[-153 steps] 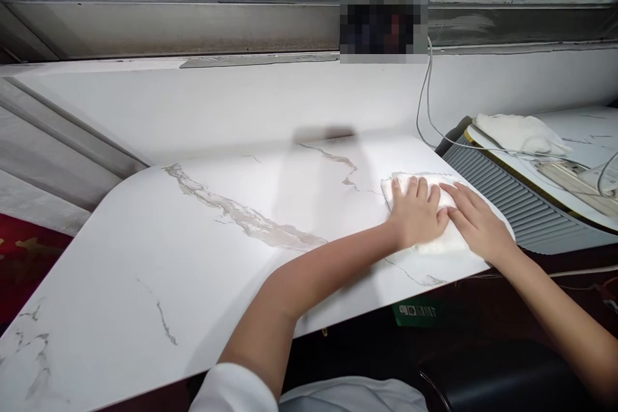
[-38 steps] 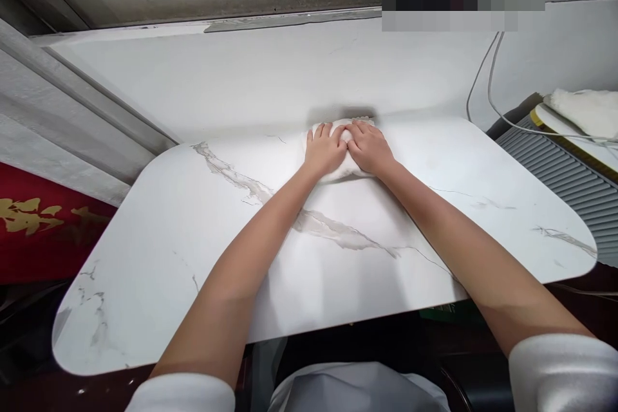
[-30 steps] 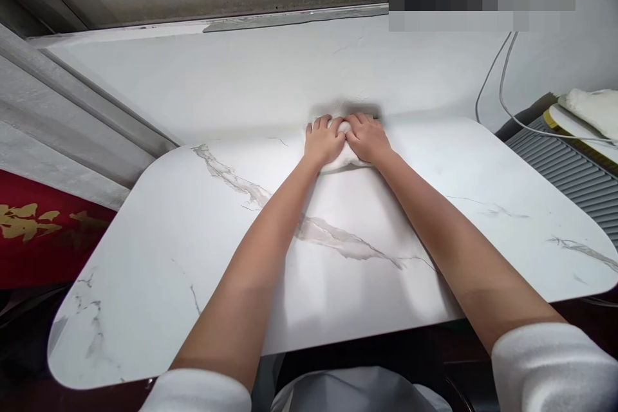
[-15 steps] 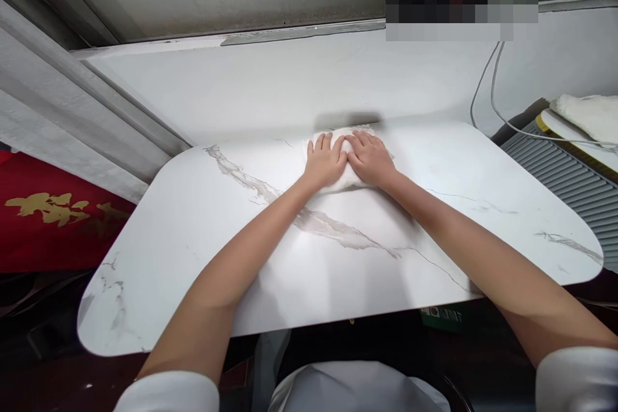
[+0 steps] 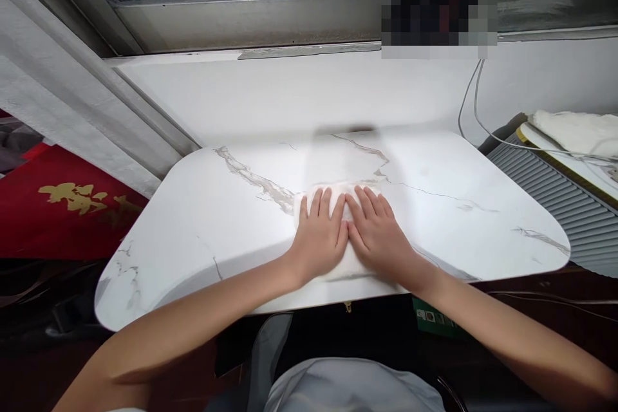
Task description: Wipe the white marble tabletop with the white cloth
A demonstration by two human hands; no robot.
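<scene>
A folded white cloth lies on the white marble-patterned tabletop, close to the middle of its front edge. My left hand rests flat on the left part of the cloth, fingers spread and pointing away from me. Beside it, my right hand presses flat on the right part. Both thumbs meet near the middle. Much of the cloth is hidden under my palms.
A white wall and a window frame stand behind the table. To the right are a grey ribbed unit, a fluffy white cloth and thin cables. A red banner with gold characters is at the left.
Both hands have drawn the cloth from the table's back edge toward me, near the front edge. My elbows are more bent, and the view has tilted up slightly.
</scene>
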